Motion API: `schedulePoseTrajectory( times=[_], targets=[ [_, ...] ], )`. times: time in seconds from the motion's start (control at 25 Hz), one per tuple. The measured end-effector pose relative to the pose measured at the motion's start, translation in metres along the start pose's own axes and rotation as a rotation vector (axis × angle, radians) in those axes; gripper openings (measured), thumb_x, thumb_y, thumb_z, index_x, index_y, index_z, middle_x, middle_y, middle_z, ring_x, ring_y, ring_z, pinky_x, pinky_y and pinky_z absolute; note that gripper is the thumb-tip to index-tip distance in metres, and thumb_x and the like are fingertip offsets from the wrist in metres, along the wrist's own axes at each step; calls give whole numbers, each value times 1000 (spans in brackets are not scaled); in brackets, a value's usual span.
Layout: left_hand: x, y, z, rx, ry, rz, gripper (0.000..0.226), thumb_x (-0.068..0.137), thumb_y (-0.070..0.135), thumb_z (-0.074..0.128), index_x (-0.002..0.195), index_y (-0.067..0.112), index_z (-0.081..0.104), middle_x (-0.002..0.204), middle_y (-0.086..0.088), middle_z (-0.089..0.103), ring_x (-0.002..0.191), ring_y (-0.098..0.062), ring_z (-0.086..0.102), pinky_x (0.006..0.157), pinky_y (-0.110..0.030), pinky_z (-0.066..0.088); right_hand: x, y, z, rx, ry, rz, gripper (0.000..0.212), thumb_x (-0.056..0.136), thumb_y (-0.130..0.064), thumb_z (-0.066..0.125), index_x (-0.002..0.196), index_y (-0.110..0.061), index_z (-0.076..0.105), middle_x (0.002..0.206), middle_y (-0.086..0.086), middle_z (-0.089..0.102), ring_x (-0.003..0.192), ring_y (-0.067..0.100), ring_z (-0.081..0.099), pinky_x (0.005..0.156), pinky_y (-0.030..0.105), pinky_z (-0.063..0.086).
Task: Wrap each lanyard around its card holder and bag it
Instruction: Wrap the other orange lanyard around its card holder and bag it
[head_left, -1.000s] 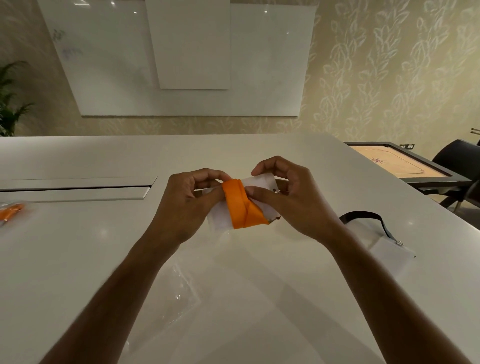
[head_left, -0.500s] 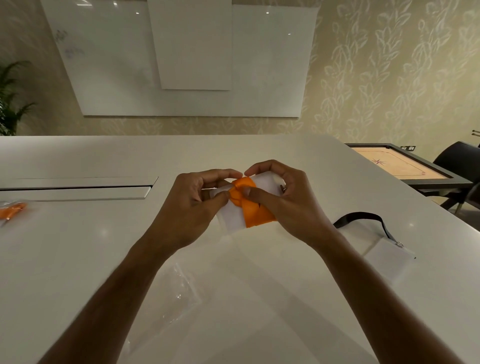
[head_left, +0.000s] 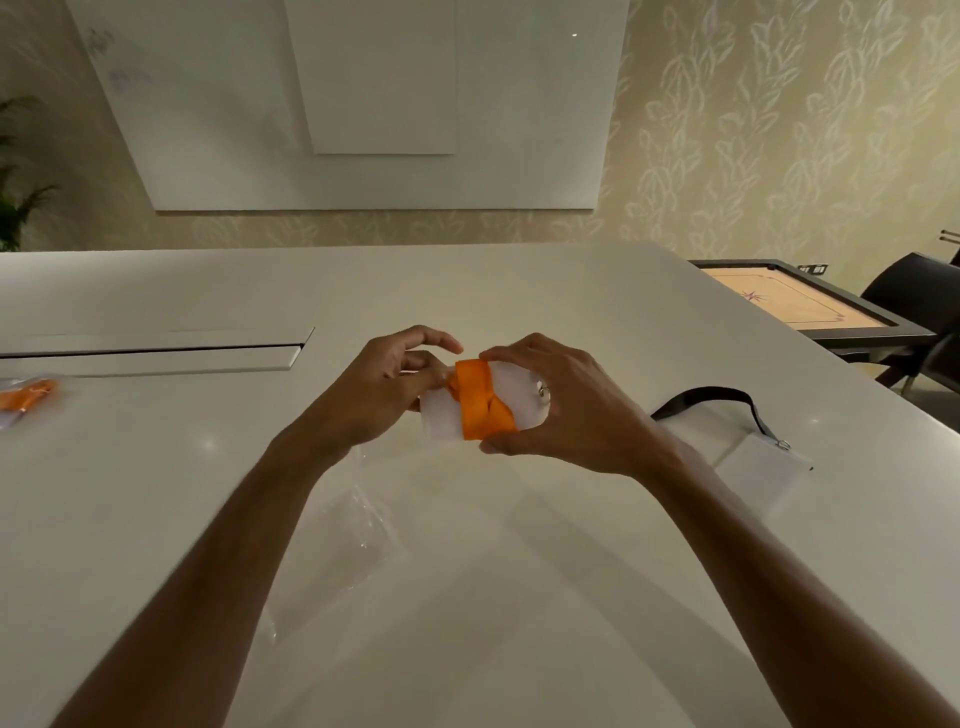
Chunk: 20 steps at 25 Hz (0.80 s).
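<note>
One card holder, white and flat, is held above the desk with its orange lanyard wound round the middle. Right hand pinches the holder across its edges, thumb below, fingers above. Left hand pinches at the lanyard's left side. Judged light and fairly stiff; the soft strap may unwind, so take hold over the band. Clear bag lies below. A black lanyard with holder waits to the right; a bagged orange set lies far left.
</note>
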<state>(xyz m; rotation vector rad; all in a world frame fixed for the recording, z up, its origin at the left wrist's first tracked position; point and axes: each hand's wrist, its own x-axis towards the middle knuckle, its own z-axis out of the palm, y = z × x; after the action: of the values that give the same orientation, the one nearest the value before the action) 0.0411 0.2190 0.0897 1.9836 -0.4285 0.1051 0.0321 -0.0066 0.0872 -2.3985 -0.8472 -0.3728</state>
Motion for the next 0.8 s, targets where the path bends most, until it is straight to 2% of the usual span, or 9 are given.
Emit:
schedulePoseTrajectory(
  times=[0.08,0.12,0.24,0.32,0.4,0.52,0.64,0.72,0.8],
  targets=[
    [2,-22,0,91,53,-62,8,92,30,60,97,30,66,85,2,73,80,-13,70,72,-29,56,-16,9,9,11,15,82,79,58,-58,85,128,-36,56,112,-14,61,97,5,56,83,27,47],
    [2,-37,1,229,107,-87,11,90,34,62,96,27,68,88,2,73,83,-14,69,79,-34,55,-27,15,14,28,12,133,80,57,-59,85,128,-37,56,112,-15,61,98,4,56,82,27,47],
    [0,-79,17,766,129,-166,39,86,50,61,110,20,68,116,-3,67,110,-21,61,98,-38,43,-61,27,34,59,-74,246,83,54,-61,86,128,-37,57,114,-18,61,102,6,57,85,30,49],
    [-3,-97,31,955,68,-177,50,86,56,57,119,20,65,126,-3,62,121,-20,54,106,-41,33,-74,30,44,68,-131,272,82,53,-64,84,126,-39,57,113,-19,61,102,6,57,86,31,50],
    [-4,-106,39,1000,86,-102,43,89,52,56,113,19,68,119,-2,66,115,-20,57,104,-41,34,-80,31,50,78,-174,272,80,53,-68,81,124,-40,57,112,-19,61,101,5,58,87,31,49],
    [-4,-106,41,993,162,14,26,92,35,56,94,16,74,99,-1,72,93,-20,64,90,-35,41,-82,30,58,73,-232,257,77,54,-71,79,121,-41,57,111,-19,60,101,5,57,89,34,50],
    [-10,-96,47,966,206,60,21,93,24,58,91,12,74,95,-4,72,87,-25,64,80,-34,43,-81,32,61,57,-266,266,81,53,-79,73,123,-41,57,116,-20,56,106,5,55,93,32,48],
    [-17,-82,51,930,243,145,16,90,19,62,88,9,74,92,-4,72,84,-27,65,75,-34,46,-79,33,59,119,-177,305,78,58,-83,64,123,-38,59,118,-22,56,109,0,54,94,28,45],
    [-27,-67,60,934,276,306,8,85,14,70,82,9,74,87,-5,72,79,-27,67,69,-34,49,-77,34,57,273,18,386,59,73,-77,57,112,-34,67,108,-23,64,102,-6,58,83,21,45]
  ],
)
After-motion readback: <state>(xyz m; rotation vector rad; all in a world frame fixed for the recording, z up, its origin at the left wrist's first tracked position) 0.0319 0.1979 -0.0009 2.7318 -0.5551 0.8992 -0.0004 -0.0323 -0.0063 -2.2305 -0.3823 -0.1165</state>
